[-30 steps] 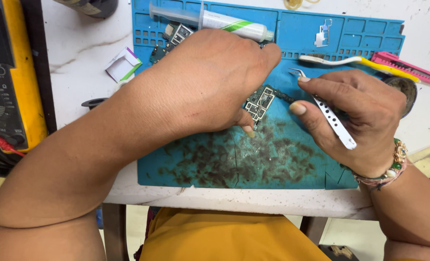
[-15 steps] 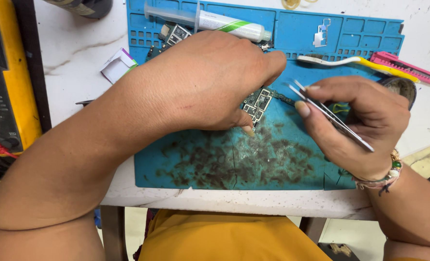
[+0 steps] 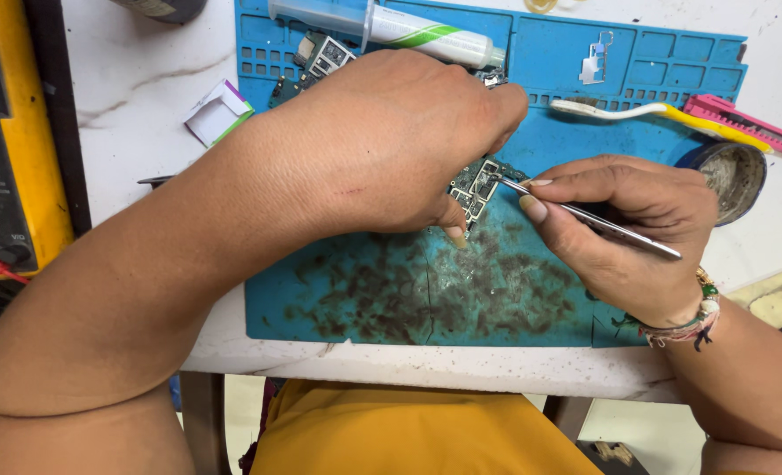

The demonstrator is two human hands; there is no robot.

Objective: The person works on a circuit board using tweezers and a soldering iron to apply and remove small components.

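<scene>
My left hand (image 3: 391, 141) lies palm-down over a small green circuit board (image 3: 477, 186) on the blue work mat (image 3: 584, 132) and pins it with thumb and fingers; most of the board is hidden under the hand. My right hand (image 3: 624, 233) pinches metal tweezers (image 3: 584, 215), whose tips touch the board's exposed right edge. The mat's near half is stained with dark residue.
A syringe tube (image 3: 408, 26) and a second circuit board (image 3: 320, 57) lie at the mat's far edge. A yellow-handled brush (image 3: 646, 113), a pink cutter (image 3: 742, 123) and a round tin (image 3: 732, 171) sit to the right. A yellow multimeter (image 3: 13, 149) stands left, folded paper (image 3: 219, 113) beside it.
My right hand has turned the tweezers from pointing up and away to pointing left, bringing the tips down onto the board. My left hand stays on the board.
</scene>
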